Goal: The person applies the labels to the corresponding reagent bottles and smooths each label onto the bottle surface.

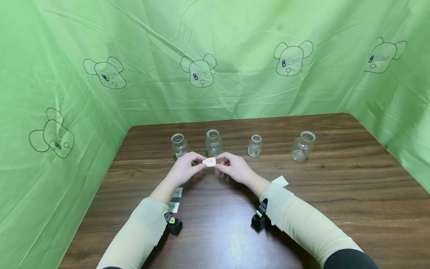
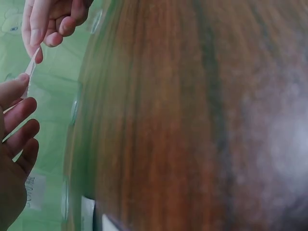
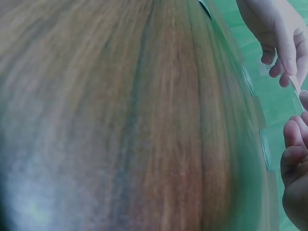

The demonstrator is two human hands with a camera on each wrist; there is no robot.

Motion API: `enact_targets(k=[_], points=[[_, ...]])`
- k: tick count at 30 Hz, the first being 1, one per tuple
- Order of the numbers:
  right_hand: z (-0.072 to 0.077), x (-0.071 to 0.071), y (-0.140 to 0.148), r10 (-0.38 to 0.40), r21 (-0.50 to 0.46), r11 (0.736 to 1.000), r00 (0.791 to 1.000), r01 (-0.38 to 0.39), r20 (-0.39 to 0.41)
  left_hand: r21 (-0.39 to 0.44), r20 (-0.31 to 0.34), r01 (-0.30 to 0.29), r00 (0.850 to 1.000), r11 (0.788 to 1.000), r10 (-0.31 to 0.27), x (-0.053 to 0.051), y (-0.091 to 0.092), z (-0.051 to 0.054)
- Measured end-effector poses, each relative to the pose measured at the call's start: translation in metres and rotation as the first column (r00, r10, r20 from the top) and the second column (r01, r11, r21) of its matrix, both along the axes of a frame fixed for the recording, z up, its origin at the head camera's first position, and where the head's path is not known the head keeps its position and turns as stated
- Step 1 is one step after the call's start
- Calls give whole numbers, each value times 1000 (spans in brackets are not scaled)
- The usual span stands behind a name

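Between my two hands a small white paper label with faint writing is held up. My left hand pinches its left end with thumb and fingertip. At the other end, the thumb and finger of my right hand pinch it too. In the left wrist view the label appears nearly edge-on. Just behind it stands an upright clear glass jar, its lower part partly covered. A second glass jar stands beyond my left hand; a white label with dark characters is on it.
Farther right stand a smaller glass jar and a wider glass jar. Two paper labels lie by my left forearm. A white paper piece lies beside my right forearm. Green cloth surrounds the wooden table.
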State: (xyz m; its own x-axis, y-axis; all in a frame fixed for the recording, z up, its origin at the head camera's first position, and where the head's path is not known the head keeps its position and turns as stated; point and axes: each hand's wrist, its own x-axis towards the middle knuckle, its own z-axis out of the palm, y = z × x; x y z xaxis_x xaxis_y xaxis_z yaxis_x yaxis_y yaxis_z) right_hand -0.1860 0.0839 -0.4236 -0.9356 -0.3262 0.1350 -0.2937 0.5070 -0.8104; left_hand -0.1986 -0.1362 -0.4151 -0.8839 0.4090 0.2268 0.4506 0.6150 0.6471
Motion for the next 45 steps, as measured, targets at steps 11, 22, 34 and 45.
enact_targets(k=[11,22,34,45], points=[[-2,1,4,-41,-34,999,999,42,5,31,12,0,1000,1000,0,-1,10,-3],[0,5,9,-60,-121,990,993,72,99,56,30,-11,999,998,10,1,16,-5],[3,6,9,-50,-214,971,968,104,245,40,14,11,1000,999,-11,4,20,0],[4,8,16,-54,-233,966,966,115,251,9,-204,-7,979,1000,9,8,29,1]])
